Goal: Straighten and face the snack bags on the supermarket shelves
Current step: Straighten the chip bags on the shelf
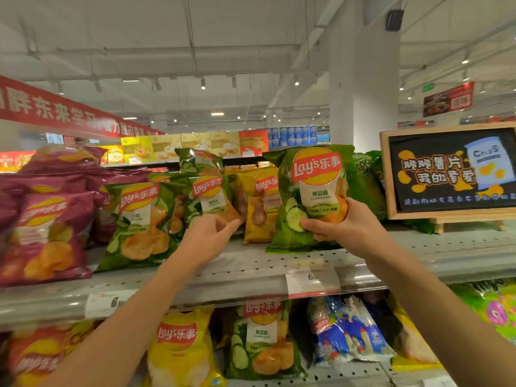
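The right hand (pixel 346 227) grips the lower part of a green cucumber Lay's bag (pixel 312 196), thumb across its front, holding it upright with its bottom edge at the top shelf (pixel 251 263). The left hand (pixel 209 233) reaches toward a second green cucumber bag (pixel 208 196) left of the held bag, fingers curled at its lower edge; whether it pinches the bag cannot be told. A yellow Lay's bag (pixel 261 208) stands between these two, partly covered by the held bag. Further left lean another green bag (pixel 136 224) and purple bags (pixel 47 233). Right of the held bag stands a framed chalkboard sign (pixel 452 171). A price tag (pixel 311 280) hangs on the shelf edge below the held bag.
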Motion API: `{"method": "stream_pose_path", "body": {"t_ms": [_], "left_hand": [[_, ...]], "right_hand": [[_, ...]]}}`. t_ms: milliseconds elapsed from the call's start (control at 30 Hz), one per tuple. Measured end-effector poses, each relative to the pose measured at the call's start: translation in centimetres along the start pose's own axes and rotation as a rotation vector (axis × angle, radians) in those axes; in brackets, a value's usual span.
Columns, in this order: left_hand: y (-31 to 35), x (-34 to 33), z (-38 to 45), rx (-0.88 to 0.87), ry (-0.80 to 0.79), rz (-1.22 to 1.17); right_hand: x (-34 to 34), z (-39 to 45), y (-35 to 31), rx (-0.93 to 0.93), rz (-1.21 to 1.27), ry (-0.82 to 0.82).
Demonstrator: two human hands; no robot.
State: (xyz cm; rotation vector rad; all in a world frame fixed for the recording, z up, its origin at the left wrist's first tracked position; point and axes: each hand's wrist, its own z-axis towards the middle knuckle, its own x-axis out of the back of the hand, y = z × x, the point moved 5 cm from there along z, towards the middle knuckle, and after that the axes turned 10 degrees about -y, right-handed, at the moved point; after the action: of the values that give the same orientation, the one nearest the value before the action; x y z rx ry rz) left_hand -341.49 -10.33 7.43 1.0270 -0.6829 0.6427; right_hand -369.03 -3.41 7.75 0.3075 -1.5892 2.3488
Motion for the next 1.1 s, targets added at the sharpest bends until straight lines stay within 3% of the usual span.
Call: {"method": "stream_pose_path", "body": {"t_ms": [233, 467, 633, 900, 1100], "left_hand": [[-2.7, 3.7, -9.0, 0.016, 0.062, 0.458], [-3.2, 2.8, -10.6, 0.019, 0.140, 0.545], [-3.4, 2.5, -10.6, 0.029, 0.185, 0.597], [-4.0, 2.4, -11.1, 0.010, 0.193, 0.475], [-0.4, 0.5, -11.9, -0.013, 0.332, 0.263]], "right_hand": [[-8.2, 3.0, -2.0, 0.028, 0.015, -0.075], [-16.7, 6.1, -1.7, -0.086, -0.201, -0.124], [-18.3, 7.1, -1.3, -0.138, -0.313, -0.176], [-17.6, 5.9, -1.9, -0.162, -0.398, -0.230], [-11.7, 0.6, -2.7, 0.040, -0.374, -0.066]]}}
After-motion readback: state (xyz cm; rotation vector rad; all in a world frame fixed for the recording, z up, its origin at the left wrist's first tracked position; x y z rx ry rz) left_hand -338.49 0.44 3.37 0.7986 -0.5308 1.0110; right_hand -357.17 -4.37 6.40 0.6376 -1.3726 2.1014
